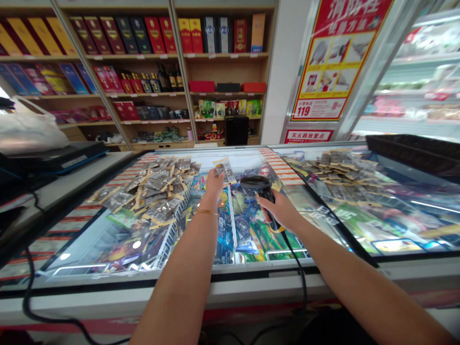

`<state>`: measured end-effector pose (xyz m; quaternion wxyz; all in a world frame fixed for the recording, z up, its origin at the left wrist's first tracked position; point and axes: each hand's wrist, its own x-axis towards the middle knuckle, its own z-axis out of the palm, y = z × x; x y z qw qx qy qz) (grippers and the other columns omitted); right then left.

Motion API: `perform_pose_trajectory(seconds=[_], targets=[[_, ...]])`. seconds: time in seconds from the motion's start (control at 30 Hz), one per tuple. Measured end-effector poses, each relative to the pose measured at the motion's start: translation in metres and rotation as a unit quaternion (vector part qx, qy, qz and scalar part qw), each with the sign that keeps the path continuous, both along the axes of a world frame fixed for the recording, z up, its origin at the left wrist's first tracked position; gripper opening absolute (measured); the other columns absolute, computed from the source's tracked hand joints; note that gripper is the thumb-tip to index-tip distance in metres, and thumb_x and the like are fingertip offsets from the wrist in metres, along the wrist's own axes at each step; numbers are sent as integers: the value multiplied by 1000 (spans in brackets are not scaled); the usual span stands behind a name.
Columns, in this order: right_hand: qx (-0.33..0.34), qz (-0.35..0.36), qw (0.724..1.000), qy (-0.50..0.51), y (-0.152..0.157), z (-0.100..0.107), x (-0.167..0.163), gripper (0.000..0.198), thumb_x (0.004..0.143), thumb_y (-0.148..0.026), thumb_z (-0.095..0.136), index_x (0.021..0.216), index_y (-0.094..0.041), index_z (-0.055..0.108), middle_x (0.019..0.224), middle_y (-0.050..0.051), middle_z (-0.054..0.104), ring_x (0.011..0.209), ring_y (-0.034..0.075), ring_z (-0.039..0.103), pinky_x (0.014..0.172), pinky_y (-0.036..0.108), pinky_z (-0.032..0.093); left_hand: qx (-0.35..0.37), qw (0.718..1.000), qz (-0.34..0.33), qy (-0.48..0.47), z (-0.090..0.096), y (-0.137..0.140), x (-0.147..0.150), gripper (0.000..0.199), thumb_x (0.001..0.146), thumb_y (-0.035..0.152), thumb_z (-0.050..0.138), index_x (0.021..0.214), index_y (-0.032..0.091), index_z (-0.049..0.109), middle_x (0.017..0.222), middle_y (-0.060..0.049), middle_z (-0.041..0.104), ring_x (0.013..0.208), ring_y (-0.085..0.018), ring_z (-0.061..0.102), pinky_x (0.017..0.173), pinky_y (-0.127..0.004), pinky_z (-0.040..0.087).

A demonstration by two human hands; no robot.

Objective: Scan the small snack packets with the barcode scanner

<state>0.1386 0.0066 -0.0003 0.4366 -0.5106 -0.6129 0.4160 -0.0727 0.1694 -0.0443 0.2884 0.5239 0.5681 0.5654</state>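
My left hand (214,184) reaches over the glass freezer top, its fingers closed on a small snack packet (219,168). Right beside it lies another flat packet (229,171) with a tan edge. My right hand (282,209) grips the handle of a black barcode scanner (256,182), whose head faces toward the left hand. From the scanner a black cable (297,263) runs down over the freezer's front edge. To the left, a loose pile of similar packets (158,187) covers part of the glass.
A second packet pile (341,177) lies on the right freezer lid, near a black tray (413,153). Bagged goods (221,225) show through the glass. At the left stands a counter (104,165) with a white plastic bag (32,127). Shelves of boxes (161,36) line the back wall.
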Motion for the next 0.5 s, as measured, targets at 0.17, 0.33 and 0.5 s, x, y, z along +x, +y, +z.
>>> perform_pose_trajectory(seconds=[0.17, 0.33, 0.5], targets=[[-1, 2, 1000, -3, 0, 0, 0, 26, 82, -42, 63, 91, -20, 53, 59, -6, 55, 38, 12, 53, 43, 26, 46, 7, 1000, -6, -5, -2, 2, 0, 31, 85, 28, 57, 113, 17, 58, 87, -4, 71, 83, -19, 69, 83, -31, 52], [-6, -3, 1000, -7, -2, 3, 0, 26, 82, -42, 64, 90, -20, 53, 58, -5, 55, 38, 12, 53, 43, 27, 47, 15, 1000, -8, -21, -2, 2, 0, 30, 84, 27, 58, 112, 16, 59, 86, -4, 72, 82, -19, 69, 84, -31, 52], [-4, -3, 1000, -5, -1, 1, 0, 26, 82, -42, 63, 91, -20, 53, 60, -5, 56, 38, 12, 53, 44, 27, 48, 10, 999, -11, -34, 2, -3, 2, 30, 85, 26, 58, 113, 16, 59, 90, -5, 72, 86, -19, 69, 85, -30, 52]])
